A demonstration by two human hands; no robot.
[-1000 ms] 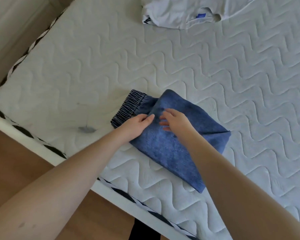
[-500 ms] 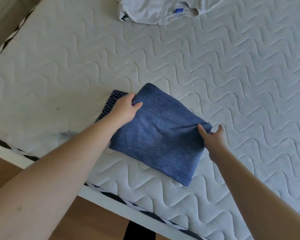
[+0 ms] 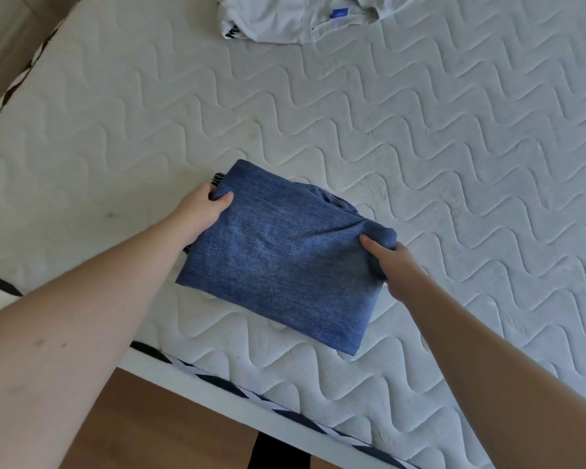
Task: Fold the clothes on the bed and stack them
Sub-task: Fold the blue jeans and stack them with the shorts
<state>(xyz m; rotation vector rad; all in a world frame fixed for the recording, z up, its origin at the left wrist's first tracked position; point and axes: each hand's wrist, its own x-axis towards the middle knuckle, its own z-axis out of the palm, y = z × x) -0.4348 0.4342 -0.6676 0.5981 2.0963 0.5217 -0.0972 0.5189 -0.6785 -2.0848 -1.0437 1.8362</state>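
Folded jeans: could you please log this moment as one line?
left hand grips jeans | right hand grips opposite end | white shirt unfolded

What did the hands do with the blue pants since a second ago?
Both hands left the middle of the folded blue pants and went to its ends. The left hand now grips the end by the striped waistband, which is nearly covered. The right hand pinches the opposite end. The white shirt lies as before at the far side of the mattress.
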